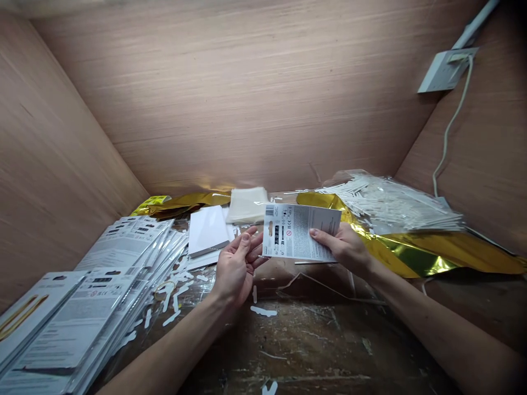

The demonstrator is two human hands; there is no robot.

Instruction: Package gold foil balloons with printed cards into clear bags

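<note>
We see a printed backing card (pixel 302 231) grasped at its right edge by the right hand (pixel 343 248). The left hand (pixel 239 267) is open, its fingertips just beside the card's left edge. Stacked packaged cards (pixel 123 274) lie left on the worn surface (pixel 313 340), gold foil (pixel 415 255) right.

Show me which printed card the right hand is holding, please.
The single card raised in the right hand; the other printed cards lie piled in stacks at left.
</note>
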